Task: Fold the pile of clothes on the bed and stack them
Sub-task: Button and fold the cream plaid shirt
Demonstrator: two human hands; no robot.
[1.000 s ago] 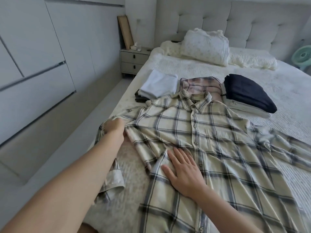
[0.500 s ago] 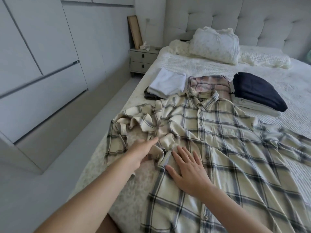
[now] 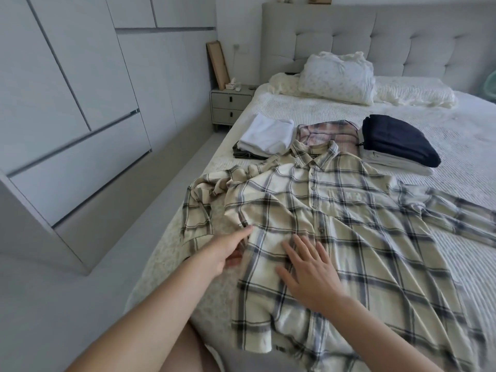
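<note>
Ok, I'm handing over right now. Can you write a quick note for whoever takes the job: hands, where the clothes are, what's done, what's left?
Left hand: fingers at the folded left edge of the plaid shirt; whether it grips is unclear.
Right hand: flat, pressing the shirt front.
Shirt lies buttoned and face up on the bed, left sleeve bunched, right sleeve spread out.
Done: three folded stacks behind the collar, white top, pink plaid, navy top.
Left: fold in both sleeves and the right side, fold up, stack.

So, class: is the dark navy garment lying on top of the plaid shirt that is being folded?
No. The navy garment sits on a pale folded stack beyond the plaid shirt, apart from it.
</note>
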